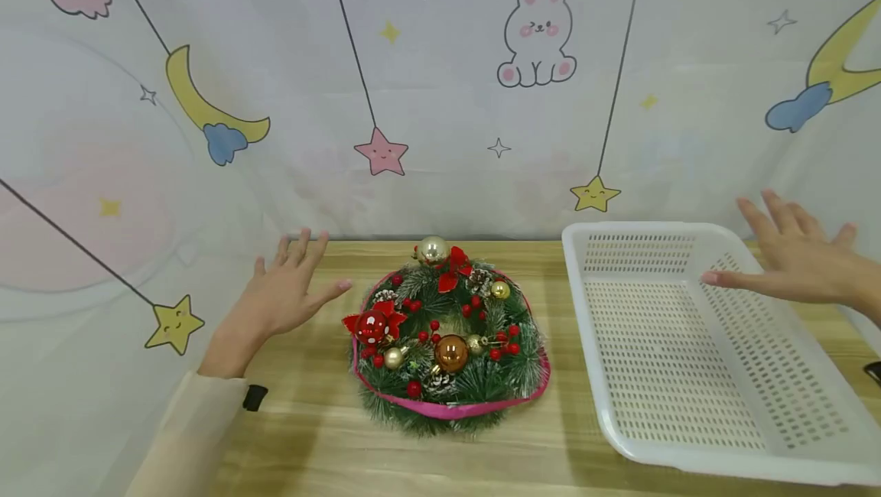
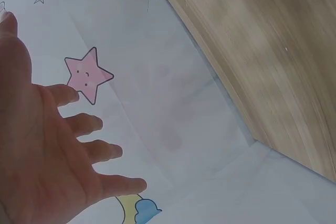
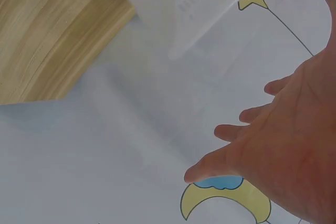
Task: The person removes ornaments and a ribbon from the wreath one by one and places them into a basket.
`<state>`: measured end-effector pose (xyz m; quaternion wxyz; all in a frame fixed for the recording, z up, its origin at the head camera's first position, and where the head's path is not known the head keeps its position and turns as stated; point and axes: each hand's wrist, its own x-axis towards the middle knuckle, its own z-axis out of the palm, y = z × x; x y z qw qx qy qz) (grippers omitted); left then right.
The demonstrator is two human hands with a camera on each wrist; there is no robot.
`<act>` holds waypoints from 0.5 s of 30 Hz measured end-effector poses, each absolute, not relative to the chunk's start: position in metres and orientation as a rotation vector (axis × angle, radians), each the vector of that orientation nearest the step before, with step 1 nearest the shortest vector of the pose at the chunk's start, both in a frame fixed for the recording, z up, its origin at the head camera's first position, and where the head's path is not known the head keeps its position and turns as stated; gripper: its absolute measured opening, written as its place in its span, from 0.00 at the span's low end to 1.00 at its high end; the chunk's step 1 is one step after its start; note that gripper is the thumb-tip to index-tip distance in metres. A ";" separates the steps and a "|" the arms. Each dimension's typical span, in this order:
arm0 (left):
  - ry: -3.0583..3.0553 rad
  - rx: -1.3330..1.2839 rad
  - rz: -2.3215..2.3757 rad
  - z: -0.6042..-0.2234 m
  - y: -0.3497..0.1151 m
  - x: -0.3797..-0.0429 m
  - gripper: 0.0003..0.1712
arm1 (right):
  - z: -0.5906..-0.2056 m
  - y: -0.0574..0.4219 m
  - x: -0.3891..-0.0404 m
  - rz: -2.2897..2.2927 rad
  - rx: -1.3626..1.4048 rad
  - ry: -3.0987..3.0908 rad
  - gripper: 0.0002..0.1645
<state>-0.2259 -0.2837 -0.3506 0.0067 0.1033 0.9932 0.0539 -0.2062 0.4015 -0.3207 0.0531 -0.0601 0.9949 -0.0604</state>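
Observation:
A green Christmas wreath [image 1: 482, 382] lies on the wooden table, dressed with red berries, pine cones, red flowers and shiny balls. A pink ribbon [image 1: 450, 410] runs around its outer side. My left hand [image 1: 285, 294] is spread to the left of the wreath, holding nothing; the left wrist view shows its palm [image 2: 52, 156] with fingers apart. On the other side, my right hand [image 1: 801, 256] hovers with spread fingers over the right edge of a white plastic basket [image 1: 599, 375]. Its palm [image 3: 289, 156] also shows bare in the right wrist view.
The basket stands to the right of the wreath, with slotted walls and floor. Behind the wooden table [image 1: 330, 451] hangs a pale cloth [image 1: 454, 84] printed with stars, moons and rabbits; it also closes off both sides.

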 end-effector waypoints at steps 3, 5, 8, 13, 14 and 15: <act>3.111 0.348 0.174 -0.348 -0.283 -0.221 0.59 | -0.320 0.397 -0.206 -0.190 -0.201 3.022 0.80; 3.110 0.368 0.185 -0.346 -0.281 -0.218 0.58 | -0.319 0.394 -0.206 -0.190 -0.209 3.019 0.80; 3.108 0.397 0.197 -0.343 -0.279 -0.213 0.58 | -0.317 0.390 -0.205 -0.181 -0.227 3.022 0.80; 3.112 0.476 0.210 -0.339 -0.276 -0.203 0.58 | -0.310 0.379 -0.202 -0.152 -0.255 3.024 0.81; 3.112 0.497 0.212 -0.339 -0.275 -0.201 0.57 | -0.310 0.377 -0.202 -0.151 -0.260 3.025 0.81; 3.113 0.517 0.212 -0.339 -0.274 -0.199 0.57 | -0.310 0.375 -0.202 -0.152 -0.265 3.026 0.81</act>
